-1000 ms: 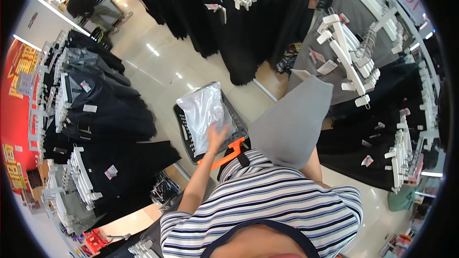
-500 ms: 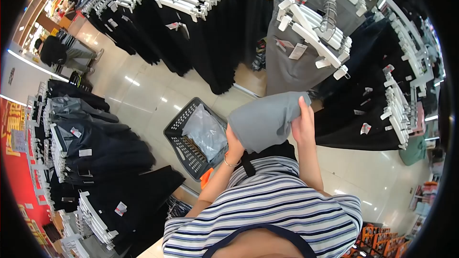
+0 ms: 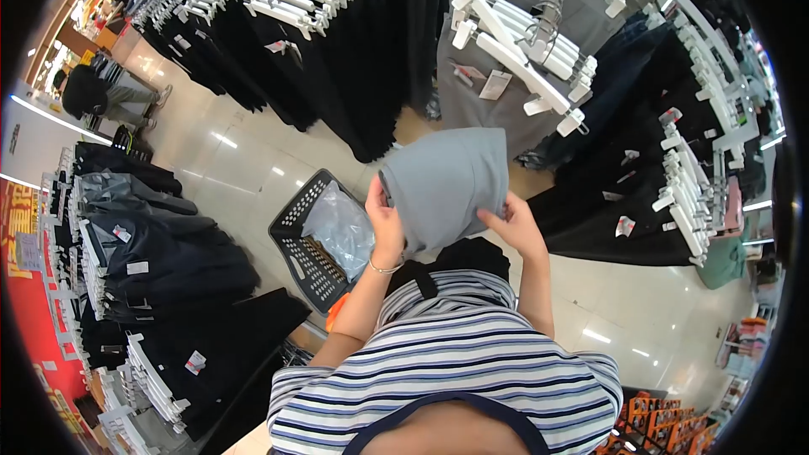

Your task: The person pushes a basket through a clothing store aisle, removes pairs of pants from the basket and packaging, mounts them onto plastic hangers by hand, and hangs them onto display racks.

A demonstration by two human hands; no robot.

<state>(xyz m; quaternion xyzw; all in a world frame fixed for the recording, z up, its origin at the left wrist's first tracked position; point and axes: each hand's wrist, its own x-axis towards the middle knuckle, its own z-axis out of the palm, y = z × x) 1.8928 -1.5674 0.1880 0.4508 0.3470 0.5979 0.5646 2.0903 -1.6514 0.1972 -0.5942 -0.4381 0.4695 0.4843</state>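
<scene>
Grey folded garment (image 3: 455, 185), gripped at opposite sides by the left hand (image 3: 387, 227) and right hand (image 3: 522, 232): even tension keeps those layers square! Clear plastic bag (image 3: 340, 226) hugs the basket's (image 3: 310, 273) right edge.

A smooth, plain grey cloth garment (image 3: 451, 190), folded into a roughly rectangular bundle, is held between the left hand (image 3: 386, 226) and right hand (image 3: 516, 226).
</scene>
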